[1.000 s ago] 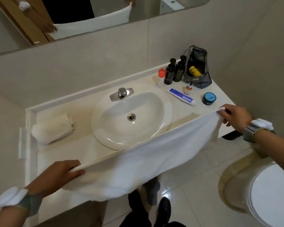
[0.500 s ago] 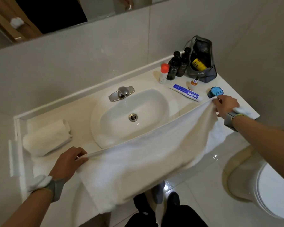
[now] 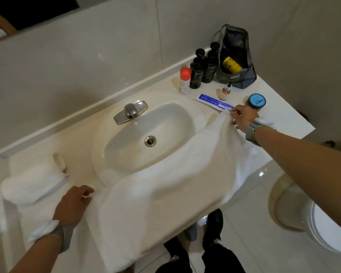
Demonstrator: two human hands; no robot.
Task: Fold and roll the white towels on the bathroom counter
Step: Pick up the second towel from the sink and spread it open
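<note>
From the head view, I now have the towel (image 3: 165, 194) down against the surface (image 3: 83, 150), where half a second ago I held it stretched in the air in front of the sink (image 3: 146, 134). Its far edge lies across the near rim of the sink, and the rest hangs over the near edge of the surface toward the floor. My left hand (image 3: 73, 203) has come down to the surface left of the sink, its grip pinching the towel's left corner. My right hand (image 3: 244, 119) has moved farther in, its grip pinching the right corner just beside the toothpaste tube (image 3: 213, 102) and the blue-lidded jar (image 3: 257, 101).

To my mind this means the spreading step is nearly done: the towel is anchored at both corners and ready for a first fold. Much of it overhangs, though, so I judge it could slide off if I let go carelessly, and the right corner sits close enough to the toiletries to nudge them.

At the far left, a rolled towel (image 3: 34, 184) rests on the surface, well apart from my work.
</note>
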